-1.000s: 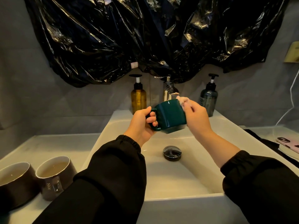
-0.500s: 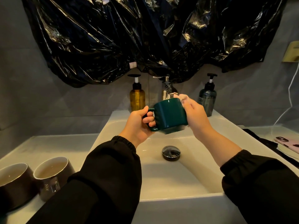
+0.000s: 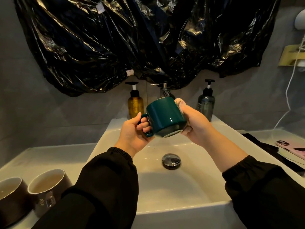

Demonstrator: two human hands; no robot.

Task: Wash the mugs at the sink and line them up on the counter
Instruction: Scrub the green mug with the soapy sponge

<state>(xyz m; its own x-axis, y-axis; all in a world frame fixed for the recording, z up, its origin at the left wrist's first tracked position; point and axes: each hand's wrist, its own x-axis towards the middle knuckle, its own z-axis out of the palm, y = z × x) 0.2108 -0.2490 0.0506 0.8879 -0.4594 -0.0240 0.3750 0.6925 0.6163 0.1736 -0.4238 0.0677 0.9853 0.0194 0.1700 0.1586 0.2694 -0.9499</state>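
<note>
A dark green mug (image 3: pixel 165 118) is held above the white sink (image 3: pixel 165 207), tilted so its base faces me and its mouth points away. My left hand (image 3: pixel 132 134) grips the handle, with fingers through the loop. My right hand (image 3: pixel 195 126) holds a pale sponge (image 3: pixel 179 102) against the mug's right side. Two brown mugs with pale insides stand upright on the counter at the lower left, one marked "Nice" (image 3: pixel 49 185) and one beside it (image 3: pixel 11 194). Both hold murky liquid.
A chrome drain plug (image 3: pixel 171 159) sits in the basin. Behind the mug the faucet (image 3: pixel 165 90) stands between an amber pump bottle (image 3: pixel 135 104) and a grey pump bottle (image 3: pixel 206 104). A phone (image 3: pixel 292 147) and a dark cloth (image 3: pixel 260 144) lie on the right counter.
The green mug has tipped further, so its base now shows toward me. Both hands kept their hold and shifted slightly with it.
</note>
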